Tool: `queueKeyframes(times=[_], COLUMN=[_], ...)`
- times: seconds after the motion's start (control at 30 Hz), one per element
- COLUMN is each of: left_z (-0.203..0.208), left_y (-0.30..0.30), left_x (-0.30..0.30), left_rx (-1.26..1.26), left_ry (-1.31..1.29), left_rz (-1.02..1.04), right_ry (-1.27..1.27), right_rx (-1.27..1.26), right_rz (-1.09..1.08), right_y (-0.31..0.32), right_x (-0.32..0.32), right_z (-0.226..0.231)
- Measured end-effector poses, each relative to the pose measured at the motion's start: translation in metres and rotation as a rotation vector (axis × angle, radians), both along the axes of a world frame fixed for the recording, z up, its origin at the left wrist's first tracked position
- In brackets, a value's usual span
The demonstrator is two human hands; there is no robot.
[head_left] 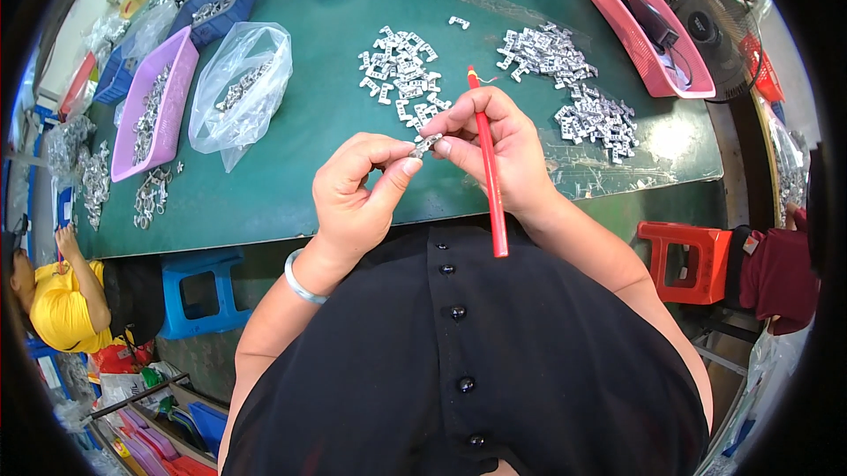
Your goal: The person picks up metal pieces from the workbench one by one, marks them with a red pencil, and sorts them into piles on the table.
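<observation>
My left hand (355, 192) pinches one end of a small silver metal part (426, 144) between thumb and forefinger. At its other end, the thumb and fingertips of my right hand (516, 158) also hold the part. A long red pencil (491, 180) slants through my right hand, its top beyond the knuckles and its lower end hanging toward my dark shirt. Just past my fingers lies a loose pile of similar silver parts (401, 66). Two more piles, a far one (549, 54) and a nearer one (600, 123), spread to the right.
On the green table (326, 52), a clear plastic bag (243, 92) and a pink basket (159, 105) of metal pieces stand left. Another pink basket (648, 35) holds a dark device at right, beside a fan (710, 35). A yellow-shirted person (66, 308) sits at far left.
</observation>
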State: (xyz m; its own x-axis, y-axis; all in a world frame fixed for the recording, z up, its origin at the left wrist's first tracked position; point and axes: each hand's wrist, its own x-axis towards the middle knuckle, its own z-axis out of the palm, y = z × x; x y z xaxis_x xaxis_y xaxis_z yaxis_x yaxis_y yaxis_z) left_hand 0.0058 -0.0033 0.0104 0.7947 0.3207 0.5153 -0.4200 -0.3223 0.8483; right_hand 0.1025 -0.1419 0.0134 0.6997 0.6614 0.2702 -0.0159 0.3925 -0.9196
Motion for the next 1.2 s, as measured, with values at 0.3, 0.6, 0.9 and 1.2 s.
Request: queueKeyframes(times=[0.3,0.6,0.9,1.2], left_z=[0.004,0.002,-0.011,-0.015], left_y=[-0.001,0.000,-0.004,-0.005], left_x=[0.001,0.000,0.000,0.002], left_rx=[0.169,0.186,-0.099,-0.547], left_ry=[-0.097,-0.088,0.025,0.183], left_rz=[-0.006,0.019,0.017,-0.244], right_ry=[0.120,0.146,-0.046,-0.195], right_rx=[0.037,0.032,-0.033,-0.027], right_rz=[0.067,0.078,-0.061,-0.041], right_y=[-0.001,-0.002,0.000,0.001], right_x=[0.001,-0.001,-0.008,-0.008], right_z=[-0.002,0.001,0.001,0.002])
